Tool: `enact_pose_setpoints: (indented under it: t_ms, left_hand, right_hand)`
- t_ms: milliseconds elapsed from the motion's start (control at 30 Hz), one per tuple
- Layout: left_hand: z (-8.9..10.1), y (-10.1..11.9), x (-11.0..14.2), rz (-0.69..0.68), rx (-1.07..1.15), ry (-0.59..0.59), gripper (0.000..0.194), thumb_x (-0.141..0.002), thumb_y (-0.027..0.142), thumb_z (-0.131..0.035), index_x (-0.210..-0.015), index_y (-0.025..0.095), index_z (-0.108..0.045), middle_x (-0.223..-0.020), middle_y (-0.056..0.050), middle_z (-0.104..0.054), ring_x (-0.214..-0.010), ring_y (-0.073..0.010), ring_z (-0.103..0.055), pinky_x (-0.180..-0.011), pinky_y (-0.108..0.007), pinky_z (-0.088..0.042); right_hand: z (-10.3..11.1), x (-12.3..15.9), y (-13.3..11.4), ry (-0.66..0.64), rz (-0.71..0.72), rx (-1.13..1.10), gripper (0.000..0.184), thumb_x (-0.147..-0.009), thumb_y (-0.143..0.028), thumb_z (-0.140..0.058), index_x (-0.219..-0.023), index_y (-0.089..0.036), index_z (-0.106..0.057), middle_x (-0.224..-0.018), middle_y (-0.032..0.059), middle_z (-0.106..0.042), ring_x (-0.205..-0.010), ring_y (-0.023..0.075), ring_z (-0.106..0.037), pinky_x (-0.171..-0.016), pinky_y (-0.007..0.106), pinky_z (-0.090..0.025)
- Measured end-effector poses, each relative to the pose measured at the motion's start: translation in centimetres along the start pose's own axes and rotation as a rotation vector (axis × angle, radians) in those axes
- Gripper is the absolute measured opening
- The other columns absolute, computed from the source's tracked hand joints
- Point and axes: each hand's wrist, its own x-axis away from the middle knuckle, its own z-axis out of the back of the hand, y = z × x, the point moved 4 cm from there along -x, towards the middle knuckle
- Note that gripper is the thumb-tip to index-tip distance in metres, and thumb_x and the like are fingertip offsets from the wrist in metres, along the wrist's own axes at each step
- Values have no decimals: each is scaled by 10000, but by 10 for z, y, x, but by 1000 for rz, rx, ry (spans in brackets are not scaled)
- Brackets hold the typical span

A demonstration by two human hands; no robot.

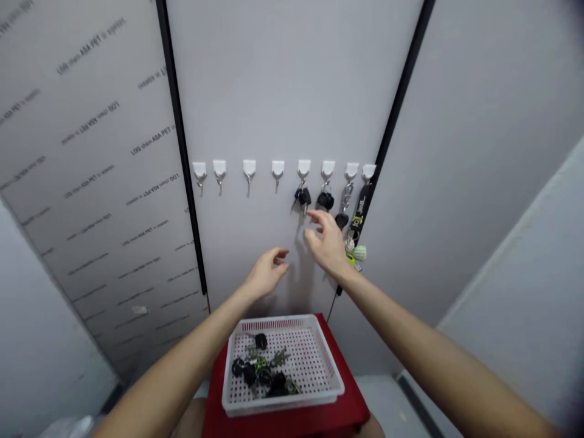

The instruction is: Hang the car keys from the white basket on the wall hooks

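My right hand [326, 243] is raised just below a bunch of black-headed keys [303, 196] that hangs from a white wall hook [304, 167]. Its fingers are apart and nothing shows in them. Lower and to the left, my left hand [268, 272] hovers before the panel with fingers parted, holding nothing. More black keys [325, 201] hang on the hook to the right. Beyond them are a key on a metal chain [347, 198] and a black strap [362, 204] with green and yellow charms [359, 252], partly behind my right hand.
Several bare hooks [249, 168] line the panel's left half. Below my hands a white perforated basket [319, 365] with loose keys [262, 371] stands on a red surface [351, 404]. Black strips [180, 134] edge the panel; a printed board [100, 152] is at left.
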Motion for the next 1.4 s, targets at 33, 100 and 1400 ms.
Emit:
enact_pose_setpoints:
  t_ms: [33,100,1400]
  left_hand:
    - [-10,-18,14,39,-4,-55,308,-641,163,-426,-941,107,-468,-935,-75,-533,-766,-112,-501,-703,-233,-391]
    - [-31,-54,44,119,-56,-164,290,-643,165,-417,-920,106,-478,-911,-70,-543,-782,-117,-496,-716,-232,-380]
    - [-53,-67,89,277,374,-188,133,-611,201,-437,-679,125,-522,-615,15,-496,-574,-79,-423,-568,-190,-344]
  right_hand:
    - [-8,24,6,-80,-1,9,341,-599,-125,-402,-932,-147,-470,-978,75,-462,-872,147,-436,-736,284,-360]
    - [-29,77,21,-337,-52,18,294,-605,-128,-401,-883,-148,-494,-911,65,-491,-843,141,-444,-721,272,-361]
    - [-57,128,15,-558,-695,-805,190,-626,-329,-464,-637,-161,-377,-469,-63,-468,-397,49,-436,-437,191,-358]
